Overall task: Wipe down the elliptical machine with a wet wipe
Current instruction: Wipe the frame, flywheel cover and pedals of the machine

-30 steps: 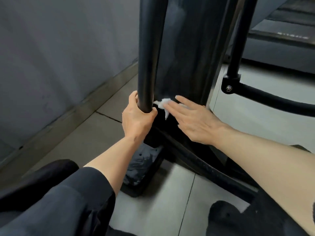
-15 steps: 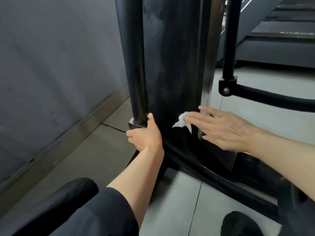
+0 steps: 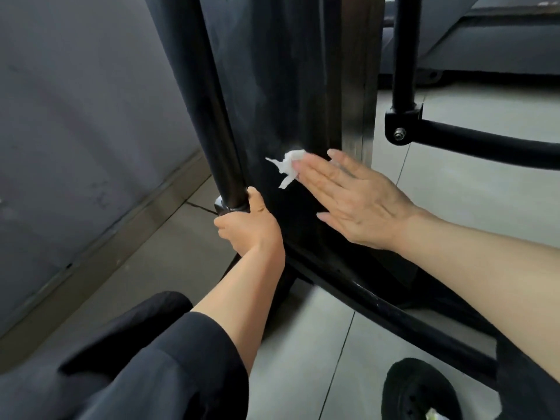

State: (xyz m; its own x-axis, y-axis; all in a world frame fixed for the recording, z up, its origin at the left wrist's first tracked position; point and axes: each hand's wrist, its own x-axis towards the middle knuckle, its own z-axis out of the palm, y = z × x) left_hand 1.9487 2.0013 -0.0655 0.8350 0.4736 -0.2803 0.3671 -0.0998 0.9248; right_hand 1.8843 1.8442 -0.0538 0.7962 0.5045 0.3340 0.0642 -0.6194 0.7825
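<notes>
The black elliptical machine [image 3: 288,86] rises in front of me, its flat front housing streaked with damp. My right hand [image 3: 357,204] lies flat with straight fingers and presses a crumpled white wet wipe [image 3: 288,166] against the housing. My left hand [image 3: 248,228] grips the lower end of a black upright tube [image 3: 209,101] at the machine's left, the thumb up along the tube.
A grey wall [image 3: 75,116] with a skirting board runs close on the left. A second black tube with a bolted joint [image 3: 401,125] stands at the right. A black base bar [image 3: 394,316] crosses the tiled floor. My dark shoe [image 3: 421,392] is at the bottom right.
My left hand slid down the tube to its lower end. My right hand carried the wipe to the right and up across the housing. The view has shifted.
</notes>
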